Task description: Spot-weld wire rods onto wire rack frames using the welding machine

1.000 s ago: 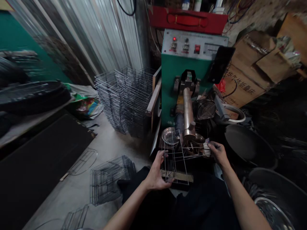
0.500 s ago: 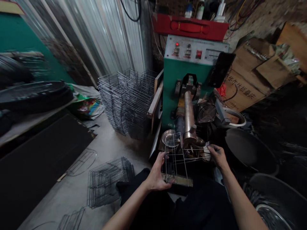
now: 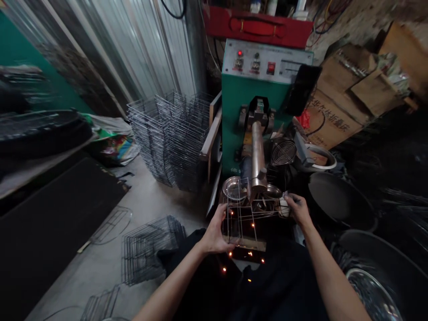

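Note:
My left hand [image 3: 214, 235] is closed on the left side of a bent wire frame [image 3: 240, 218], thumb below and fingers at its upper edge. My right hand [image 3: 298, 209] pinches the right ends of thin crosswise wires [image 3: 267, 216] that run over to the frame; whether they are joined to it, I cannot tell. Just above the frame is the tip of a thick metal cylinder [image 3: 258, 165], part of a green machine [image 3: 230, 120]. Orange sparks [image 3: 250, 253] are scattered around the frame and below it, over my dark-clothed lap.
Nested wire baskets [image 3: 167, 142] stand left of the machine, with more wire frames [image 3: 150, 249] on the floor nearer me. Black round pans [image 3: 337, 200] are at the right. Behind them leans a cardboard box [image 3: 331, 116]. A small metal dish [image 3: 234, 189] sits under the cylinder.
Sparks have appeared around the wire frame. Both hands keep their hold in nearly the same place at the machine. The whole view has shifted slightly.

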`<state>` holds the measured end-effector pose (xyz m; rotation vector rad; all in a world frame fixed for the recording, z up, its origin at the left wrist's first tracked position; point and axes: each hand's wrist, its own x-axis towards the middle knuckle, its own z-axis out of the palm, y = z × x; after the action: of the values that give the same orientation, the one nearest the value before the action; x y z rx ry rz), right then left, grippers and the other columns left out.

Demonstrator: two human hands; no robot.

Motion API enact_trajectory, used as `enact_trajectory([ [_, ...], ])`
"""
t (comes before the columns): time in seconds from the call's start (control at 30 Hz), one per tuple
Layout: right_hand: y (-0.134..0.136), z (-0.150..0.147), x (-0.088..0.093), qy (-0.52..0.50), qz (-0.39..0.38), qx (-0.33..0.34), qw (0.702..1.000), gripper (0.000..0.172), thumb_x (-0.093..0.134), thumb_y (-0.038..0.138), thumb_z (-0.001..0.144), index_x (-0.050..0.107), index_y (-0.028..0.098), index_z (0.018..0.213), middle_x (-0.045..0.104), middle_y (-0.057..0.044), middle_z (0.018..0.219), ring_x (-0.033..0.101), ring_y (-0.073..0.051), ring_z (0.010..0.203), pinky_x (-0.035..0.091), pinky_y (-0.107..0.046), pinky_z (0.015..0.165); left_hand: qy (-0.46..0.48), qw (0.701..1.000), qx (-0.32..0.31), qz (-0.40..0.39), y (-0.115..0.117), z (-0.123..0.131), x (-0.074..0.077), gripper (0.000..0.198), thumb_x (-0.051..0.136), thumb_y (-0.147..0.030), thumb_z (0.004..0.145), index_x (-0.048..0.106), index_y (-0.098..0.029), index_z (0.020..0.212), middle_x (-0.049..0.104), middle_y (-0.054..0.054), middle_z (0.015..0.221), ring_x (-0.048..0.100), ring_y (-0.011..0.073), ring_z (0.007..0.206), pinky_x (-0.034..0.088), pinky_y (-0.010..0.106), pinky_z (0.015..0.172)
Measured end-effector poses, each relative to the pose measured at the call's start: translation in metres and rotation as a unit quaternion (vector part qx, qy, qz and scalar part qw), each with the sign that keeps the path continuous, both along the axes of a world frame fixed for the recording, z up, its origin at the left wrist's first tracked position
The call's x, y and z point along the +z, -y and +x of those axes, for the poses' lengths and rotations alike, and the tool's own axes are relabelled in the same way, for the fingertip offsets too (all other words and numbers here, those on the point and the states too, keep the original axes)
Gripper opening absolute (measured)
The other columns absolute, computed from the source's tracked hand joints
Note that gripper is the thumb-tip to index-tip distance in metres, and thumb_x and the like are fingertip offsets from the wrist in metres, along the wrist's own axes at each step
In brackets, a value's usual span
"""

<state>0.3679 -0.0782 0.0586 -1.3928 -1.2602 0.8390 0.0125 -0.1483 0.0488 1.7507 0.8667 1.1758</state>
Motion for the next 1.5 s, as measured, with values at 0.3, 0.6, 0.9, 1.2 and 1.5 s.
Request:
enact_trajectory([
  [0.3,0.083,0.048,0.007,0.135,-0.073,0.150,0.977,0.061,0.063,0.076,0.086,0.080,0.017,0.089,0.075,-0.011,0.088,0.069,-0.028,0.084,0.055,-0.034,0.076,0.183,0.946,0.070,-0.258,0.078,-0.027,0.033,0.093,0.086,-0.052,0.069,0.035,-0.033,0.144,0.050,0.010,0.133,0.061,0.0302,0.114,0.057,0.051,0.097],
  [0.6,0.102,0.034,0.050,0.158,-0.260,0.291,0.907,0.064,0.088,0.042,0.066,0.076,0.025,0.126,0.077,-0.004,0.079,0.065,-0.017,0.055,0.049,-0.024,0.048,0.043,0.982,-0.119,-0.139,0.118,-0.067,0.079,0.146,0.091,-0.078,0.043,0.019,-0.038,0.164,0.025,0.018,0.167,0.030,0.0493,0.152,0.040,0.070,0.115],
  [0.9,0.095,0.040,0.021,0.169,-0.312,0.325,0.877,0.040,0.090,0.052,0.060,0.077,0.016,0.072,0.062,0.000,0.058,0.051,-0.011,0.050,0.036,-0.020,0.045,-0.050,0.990,-0.007,-0.130,0.126,-0.046,0.024,0.115,0.087,-0.033,0.068,0.021,-0.026,0.162,0.039,0.018,0.158,0.043,0.0419,0.148,0.034,0.068,0.123],
  [1.2,0.075,0.009,0.036,-0.030,-0.100,0.188,0.977,0.060,0.076,0.075,0.076,0.060,0.017,0.069,0.050,0.003,0.066,0.042,-0.012,0.063,0.034,-0.025,0.060,0.004,0.995,-0.016,-0.095,0.098,-0.015,0.025,0.097,0.082,-0.029,0.068,0.033,-0.022,0.151,0.045,0.014,0.143,0.050,0.0356,0.139,0.039,0.059,0.122],
  [1.5,0.032,0.010,0.031,-0.012,-0.080,0.142,0.987,0.060,0.080,0.073,0.070,0.061,0.017,0.062,0.048,0.001,0.062,0.043,-0.014,0.063,0.036,-0.027,0.059,-0.049,0.999,-0.008,-0.008,0.057,-0.005,0.023,0.104,0.078,-0.019,0.065,0.027,-0.024,0.156,0.038,0.014,0.146,0.046,0.0362,0.140,0.036,0.061,0.124],
])
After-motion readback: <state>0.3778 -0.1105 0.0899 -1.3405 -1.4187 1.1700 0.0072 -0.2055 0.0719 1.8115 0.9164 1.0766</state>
